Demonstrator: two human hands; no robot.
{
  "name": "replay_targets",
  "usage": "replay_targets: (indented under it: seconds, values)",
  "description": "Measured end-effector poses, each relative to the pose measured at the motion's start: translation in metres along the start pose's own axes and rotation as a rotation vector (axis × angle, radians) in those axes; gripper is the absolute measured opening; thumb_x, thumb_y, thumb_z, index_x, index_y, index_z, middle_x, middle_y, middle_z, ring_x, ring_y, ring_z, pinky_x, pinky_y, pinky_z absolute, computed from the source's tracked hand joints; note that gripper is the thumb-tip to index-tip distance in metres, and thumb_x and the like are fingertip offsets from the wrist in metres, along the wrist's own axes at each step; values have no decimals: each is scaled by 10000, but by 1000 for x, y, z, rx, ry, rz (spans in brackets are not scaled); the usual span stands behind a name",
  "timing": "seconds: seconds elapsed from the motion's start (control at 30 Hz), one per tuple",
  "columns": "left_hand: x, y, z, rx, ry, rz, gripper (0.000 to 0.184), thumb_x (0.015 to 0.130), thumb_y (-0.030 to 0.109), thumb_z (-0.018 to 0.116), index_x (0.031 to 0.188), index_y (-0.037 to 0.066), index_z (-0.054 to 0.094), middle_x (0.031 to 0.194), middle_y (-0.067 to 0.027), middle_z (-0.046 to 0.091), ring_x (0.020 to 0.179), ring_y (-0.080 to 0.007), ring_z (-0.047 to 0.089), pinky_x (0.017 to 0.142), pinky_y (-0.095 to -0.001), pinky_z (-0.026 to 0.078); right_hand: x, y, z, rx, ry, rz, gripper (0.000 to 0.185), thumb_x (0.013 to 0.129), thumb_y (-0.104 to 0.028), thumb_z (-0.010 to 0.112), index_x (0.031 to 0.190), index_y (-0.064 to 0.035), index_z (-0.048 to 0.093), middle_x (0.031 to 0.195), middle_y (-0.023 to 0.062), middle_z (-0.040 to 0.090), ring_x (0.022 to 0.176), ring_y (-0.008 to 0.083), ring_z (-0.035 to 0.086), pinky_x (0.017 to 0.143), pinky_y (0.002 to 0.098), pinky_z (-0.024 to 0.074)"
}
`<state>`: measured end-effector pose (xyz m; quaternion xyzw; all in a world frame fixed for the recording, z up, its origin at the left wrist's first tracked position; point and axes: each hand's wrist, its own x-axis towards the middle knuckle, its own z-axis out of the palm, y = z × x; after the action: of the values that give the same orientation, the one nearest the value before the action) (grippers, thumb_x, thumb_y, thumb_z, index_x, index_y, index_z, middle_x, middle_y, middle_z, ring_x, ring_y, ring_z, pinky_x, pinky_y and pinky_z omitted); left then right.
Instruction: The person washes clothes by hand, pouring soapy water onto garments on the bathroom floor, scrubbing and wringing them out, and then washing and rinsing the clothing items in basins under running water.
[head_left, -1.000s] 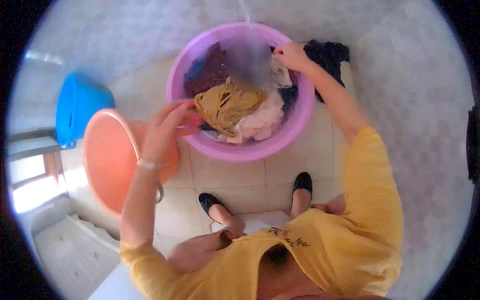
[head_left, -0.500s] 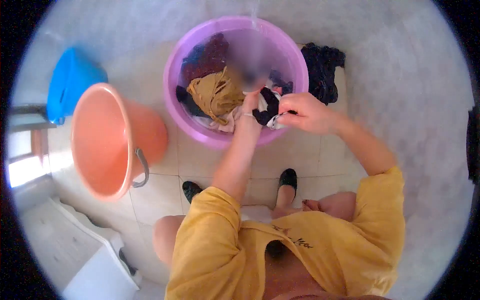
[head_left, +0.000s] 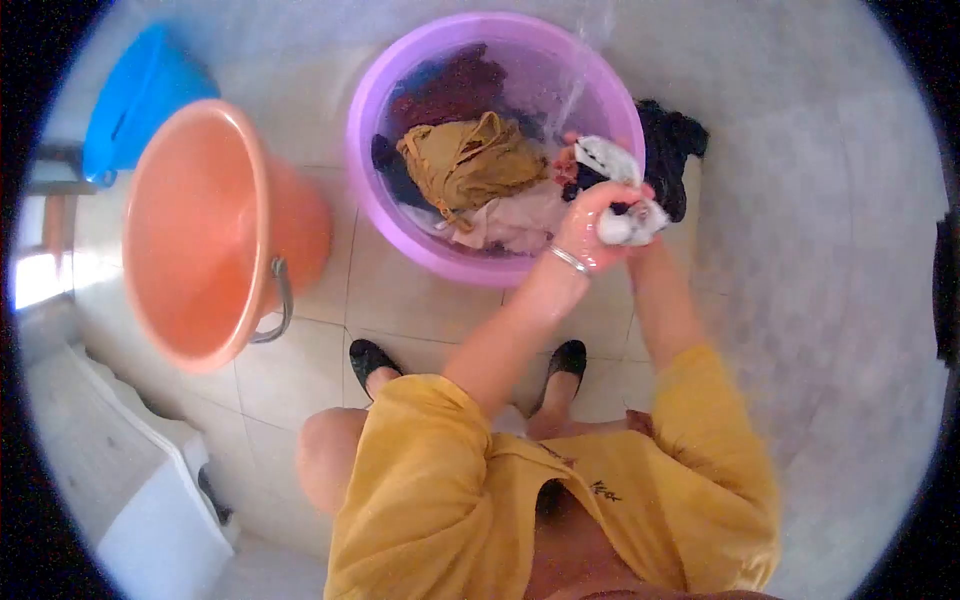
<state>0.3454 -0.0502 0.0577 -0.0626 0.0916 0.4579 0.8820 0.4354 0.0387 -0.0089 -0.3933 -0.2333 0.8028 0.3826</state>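
Note:
A wet black-and-white garment point(head_left: 610, 160) is bunched up between my hands over the near right rim of the purple basin point(head_left: 625, 110). My left hand point(head_left: 585, 232), with a bangle at the wrist, is closed round its near part, where white folds bulge out. Partly hidden behind the garment and the left hand, my right hand point(head_left: 643, 245) grips it from the right side. In the basin lie a mustard-brown garment point(head_left: 465, 160), a pale pink cloth point(head_left: 515, 215) and a dark maroon cloth point(head_left: 455, 90).
A thin stream of water point(head_left: 575, 95) falls into the basin. On the floor to its right is a black garment point(head_left: 678, 150). An orange bucket point(head_left: 300, 225) with a grey handle and a blue bucket point(head_left: 140, 100) stand at the left. A white plastic stool-like object point(head_left: 165, 520) is at lower left.
Both hands have moved right with the black-and-white garment, from inside the basin to above its rim. They are now closer together, and the garment is bunched. The view has shifted slightly.

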Motion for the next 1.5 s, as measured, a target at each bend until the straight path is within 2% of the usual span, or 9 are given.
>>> replay_targets:
  seconds: [0.4,0.5,0.83,1.0,1.1,1.23,1.3,1.4,1.5]
  values:
    - [-9,0,30,-709,-162,340,253,666,43,492,915,81,477,851,-84,538,914,-216,511,685,-349,456,-76,0,100,404,-307,-509,334,704,-151,593,979,-47,435,813,82,463,783,183,451,778,274,352]
    - [22,6,-43,-596,-470,-397,182,672,14,492,842,81,484,767,-64,540,723,-147,527,470,-271,416,-69,-14,84,-194,-313,-571,380,629,-70,629,956,-81,436,786,59,451,750,163,447,739,248,362]
    - [65,-5,-53,1481,563,421,308,665,255,592,781,-11,489,833,-202,568,744,-322,562,617,-383,439,-8,-25,19,-1591,471,-472,195,610,-152,585,769,-53,534,789,41,568,697,191,535,652,298,413]
    - [59,7,-21,1895,667,218,367,719,313,538,843,-27,477,880,-228,560,809,-354,550,681,-401,436,-24,-47,36,-1195,577,-205,516,743,-436,510,1075,-42,482,1023,145,518,955,236,489,814,323,369]
    - [60,2,-19,1742,585,269,352,745,337,523,862,8,475,792,-175,583,701,-318,578,584,-413,452,-39,-76,20,-926,272,-277,594,800,-502,361,1222,-85,362,1056,169,500,995,287,476,850,349,363]
    - [24,-20,33,56,-62,-124,356,763,390,510,862,48,524,579,-65,525,475,-169,514,371,-254,359,-64,-83,10,68,-515,-83,623,780,-563,318,1240,-144,351,1252,155,340,1145,340,319,959,430,234]
    - [7,-34,57,-176,-233,-185,381,756,392,523,900,41,509,655,-69,544,466,-148,477,377,-232,339,-64,-57,48,272,-742,-549,613,750,-541,417,1239,-178,353,1230,164,364,1142,332,334,966,427,230]
    - [-1,-52,76,-380,-258,-139,388,718,409,565,935,94,498,650,-66,539,433,-139,462,337,-223,308,-93,-43,110,524,-266,-909,435,726,-425,550,1057,-146,504,967,133,517,915,272,505,840,367,370]
    - [-9,-50,76,-592,-253,-195,434,724,362,563,1018,64,447,718,-52,522,451,-115,449,342,-208,310,-90,-45,99,641,-582,-853,334,726,-334,563,983,-132,497,945,117,507,862,236,491,786,342,379]
